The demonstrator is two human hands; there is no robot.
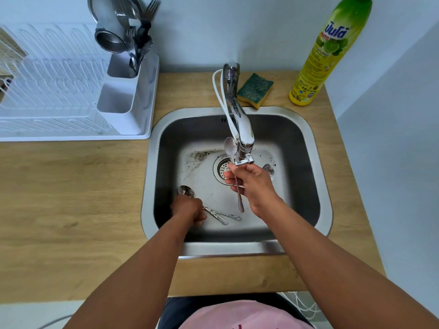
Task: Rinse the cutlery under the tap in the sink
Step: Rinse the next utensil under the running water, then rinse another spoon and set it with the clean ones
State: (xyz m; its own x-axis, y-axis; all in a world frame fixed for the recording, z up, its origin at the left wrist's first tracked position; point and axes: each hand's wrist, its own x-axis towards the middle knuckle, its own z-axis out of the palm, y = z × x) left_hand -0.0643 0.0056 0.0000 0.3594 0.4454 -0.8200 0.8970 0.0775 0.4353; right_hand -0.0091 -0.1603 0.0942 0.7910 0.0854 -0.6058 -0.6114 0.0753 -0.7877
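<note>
My right hand (251, 184) is closed around a spoon (234, 167) — bowl up beside the tap (240, 129) spout, handle hanging down past my fingers over the drain (221, 170). My left hand (188, 208) is curled down on the floor of the sink (237, 110), fingers bent over a bundle of cutlery (218, 214); one spoon bowl shows just above the knuckles and two patterned handles stick out to the right, lying on the basin. Another spoon (269, 170) lies in the basin, partly hidden behind my right hand. I cannot tell whether water is running. On the wooden worktop (71, 198): a sponge (255, 90) and a yellow detergent bottle (325, 58) behind the sink, and a white drying rack (59, 91) at left, its caddy holding utensils upright.
</note>
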